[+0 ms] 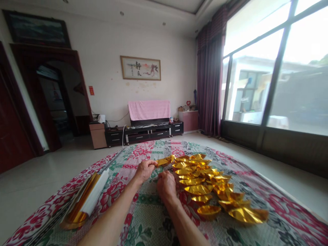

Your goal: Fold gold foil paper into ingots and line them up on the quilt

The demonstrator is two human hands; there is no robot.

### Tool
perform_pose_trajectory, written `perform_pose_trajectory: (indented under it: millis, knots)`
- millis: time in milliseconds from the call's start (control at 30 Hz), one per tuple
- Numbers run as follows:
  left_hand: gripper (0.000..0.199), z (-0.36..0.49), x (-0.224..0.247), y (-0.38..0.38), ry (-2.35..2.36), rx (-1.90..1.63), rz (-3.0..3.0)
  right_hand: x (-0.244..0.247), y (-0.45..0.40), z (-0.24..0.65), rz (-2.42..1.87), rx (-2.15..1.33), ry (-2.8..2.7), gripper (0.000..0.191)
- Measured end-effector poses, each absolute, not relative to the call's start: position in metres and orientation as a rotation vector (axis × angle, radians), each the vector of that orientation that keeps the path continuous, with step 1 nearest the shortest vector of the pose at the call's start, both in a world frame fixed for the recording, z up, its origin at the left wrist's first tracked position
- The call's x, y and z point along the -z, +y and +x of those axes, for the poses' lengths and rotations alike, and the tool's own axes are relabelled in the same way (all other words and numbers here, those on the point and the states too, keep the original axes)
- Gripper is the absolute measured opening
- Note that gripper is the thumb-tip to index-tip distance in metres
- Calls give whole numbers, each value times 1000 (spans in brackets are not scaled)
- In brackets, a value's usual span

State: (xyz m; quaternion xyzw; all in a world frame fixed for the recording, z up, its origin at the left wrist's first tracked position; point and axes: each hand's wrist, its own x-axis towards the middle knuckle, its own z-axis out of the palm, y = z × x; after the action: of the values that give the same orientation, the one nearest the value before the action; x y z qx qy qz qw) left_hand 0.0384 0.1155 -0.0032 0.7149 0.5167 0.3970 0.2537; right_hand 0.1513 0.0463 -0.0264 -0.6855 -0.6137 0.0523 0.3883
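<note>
My left hand (146,170) pinches the near left end of a folded strip of gold foil paper (164,161), which reaches right toward the finished-looking foil pieces. My right hand (167,185) is closed just below that strip, its fingers curled under and away from the camera; whatever they may hold is hidden. Beside it on the right lie several boat-shaped gold foil ingots (198,189), set in rough rows that overlap in places. A stack of gold and white paper sheets (88,196), slightly curled, rests to the left of my left forearm.
A flowered cloth (143,222) in red, green and grey covers the round surface under my hands. Beyond it stand a low black cabinet (148,136) and a screen-like shape under a pink cloth (149,110). Large windows (246,92) and a purple curtain (208,78) are at the right.
</note>
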Motion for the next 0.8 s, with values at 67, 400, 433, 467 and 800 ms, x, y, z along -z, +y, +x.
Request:
perform_pose_trajectory:
  millis: [67,400,433,467,800]
  knots:
    - [29,38,8,120,1383,-1080,1940,28,48,153,-1678,-157,-1464,31]
    - [29,45,31,135,1352,-1032,1984,30,48,156,-1621,-136,-1292,29]
    - [29,47,30,135,1351,-1031,1986,30,47,156,-1619,-139,-1298,29]
    - [29,48,30,135,1343,-1034,1988,29,46,155,-1617,-146,-1301,29]
    - [29,61,20,127,1288,-1065,2029,30,45,155,-1609,-161,-1291,30]
